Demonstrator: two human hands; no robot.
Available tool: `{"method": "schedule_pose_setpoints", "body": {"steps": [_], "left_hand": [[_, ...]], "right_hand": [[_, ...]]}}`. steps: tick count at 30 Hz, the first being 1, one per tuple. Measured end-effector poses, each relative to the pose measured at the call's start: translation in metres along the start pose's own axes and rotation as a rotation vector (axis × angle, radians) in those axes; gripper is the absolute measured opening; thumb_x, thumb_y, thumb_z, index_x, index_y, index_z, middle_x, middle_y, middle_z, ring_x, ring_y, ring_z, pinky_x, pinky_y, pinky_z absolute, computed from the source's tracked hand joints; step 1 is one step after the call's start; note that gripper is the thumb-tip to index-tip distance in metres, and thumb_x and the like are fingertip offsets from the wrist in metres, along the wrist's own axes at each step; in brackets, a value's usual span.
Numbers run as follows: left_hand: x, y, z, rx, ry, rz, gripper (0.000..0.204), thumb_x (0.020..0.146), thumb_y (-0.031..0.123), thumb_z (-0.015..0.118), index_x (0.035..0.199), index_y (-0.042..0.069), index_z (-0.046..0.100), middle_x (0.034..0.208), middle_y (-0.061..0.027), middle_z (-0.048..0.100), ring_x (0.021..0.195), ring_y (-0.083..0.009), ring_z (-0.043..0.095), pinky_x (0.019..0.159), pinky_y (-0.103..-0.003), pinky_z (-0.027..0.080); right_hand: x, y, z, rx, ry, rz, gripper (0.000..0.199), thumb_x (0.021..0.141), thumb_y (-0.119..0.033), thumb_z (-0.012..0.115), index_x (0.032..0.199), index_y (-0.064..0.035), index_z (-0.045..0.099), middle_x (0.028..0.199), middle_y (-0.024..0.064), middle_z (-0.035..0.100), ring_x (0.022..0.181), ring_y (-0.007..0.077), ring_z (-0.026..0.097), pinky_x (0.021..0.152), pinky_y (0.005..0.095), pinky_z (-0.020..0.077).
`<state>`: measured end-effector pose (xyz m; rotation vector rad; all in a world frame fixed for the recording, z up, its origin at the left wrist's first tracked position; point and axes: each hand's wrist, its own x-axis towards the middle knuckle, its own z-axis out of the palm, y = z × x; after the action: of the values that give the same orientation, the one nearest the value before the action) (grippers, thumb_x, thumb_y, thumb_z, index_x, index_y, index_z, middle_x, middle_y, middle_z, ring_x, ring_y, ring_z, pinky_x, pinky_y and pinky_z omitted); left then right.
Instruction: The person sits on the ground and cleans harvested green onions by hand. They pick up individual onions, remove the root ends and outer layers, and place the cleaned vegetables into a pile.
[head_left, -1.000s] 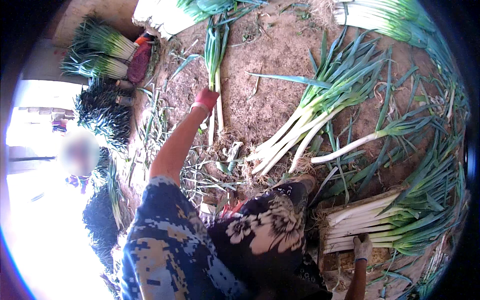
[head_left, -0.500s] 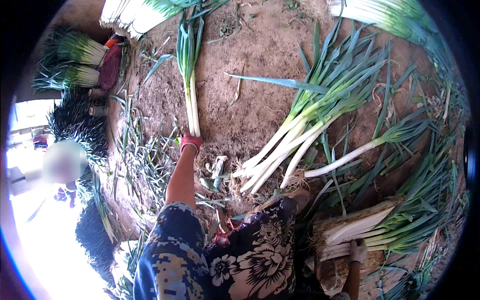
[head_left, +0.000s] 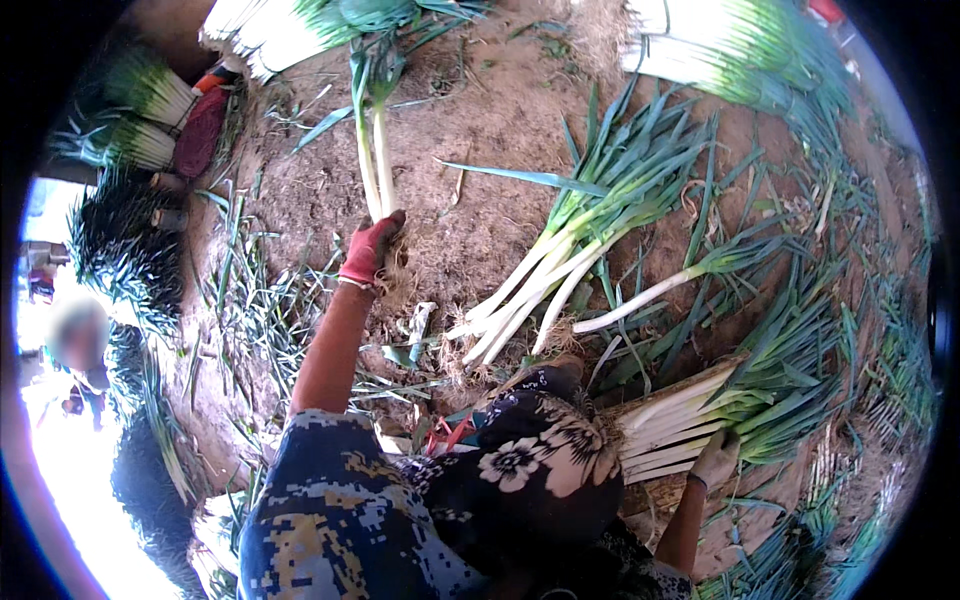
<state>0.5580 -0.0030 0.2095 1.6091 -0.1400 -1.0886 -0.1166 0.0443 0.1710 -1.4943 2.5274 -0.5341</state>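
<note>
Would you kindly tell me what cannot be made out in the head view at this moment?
In the head view:
- Lower ends of the two leeks: mostly covered by the left hand.
- Right hand: too small to tell whether its fingers grip a stem or only rest there.
- Root ends of the leek row: hidden by flowered cloth.
- Upper-left bundle: cut off by the top edge.
</note>
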Motion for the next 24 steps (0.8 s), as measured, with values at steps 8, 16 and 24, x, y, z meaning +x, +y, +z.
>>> {"method": "schedule_pose_setpoints", "body": {"steps": [8,16,24], "left_hand": [[-0.076,-0.007,0.028,-0.153,-0.148,0.027,0.029,0.076,0.012,0.07,0.098,0.0,0.056,0.074,-0.0032,0.058,0.057,-0.0129,0.054,0.05,-0.027,0.047],[-0.211,-0.077,0.079,-0.233,-0.333,0.011,0.043,0.083,0.01,0.069,0.12,0.002,0.048,0.102,-0.0058,0.062,0.087,-0.0123,0.059,0.074,-0.026,0.05],[-0.229,-0.026,0.092,-0.389,-0.3,-0.084,0.038,0.087,0.03,0.064,0.111,0.002,0.053,0.087,-0.0049,0.059,0.074,-0.0115,0.056,0.063,-0.026,0.048]], "right_hand": [[-0.043,-0.35,0.042,0.745,-0.761,-0.287,0.04,0.085,-0.029,0.057,0.111,0.0008,0.06,0.091,0.0094,0.065,0.08,0.0209,0.06,0.074,0.0324,0.0491],[-0.092,-0.402,0.061,0.371,-1.512,-0.427,0.056,0.086,-0.044,0.059,0.11,0.0062,0.061,0.095,0.0111,0.066,0.085,0.0196,0.059,0.078,0.0297,0.0474],[-0.077,-0.398,-0.005,0.62,-1.436,-0.41,0.049,0.085,-0.037,0.064,0.11,0.0061,0.06,0.096,0.0091,0.065,0.089,0.0152,0.058,0.081,0.0284,0.0463]]}}
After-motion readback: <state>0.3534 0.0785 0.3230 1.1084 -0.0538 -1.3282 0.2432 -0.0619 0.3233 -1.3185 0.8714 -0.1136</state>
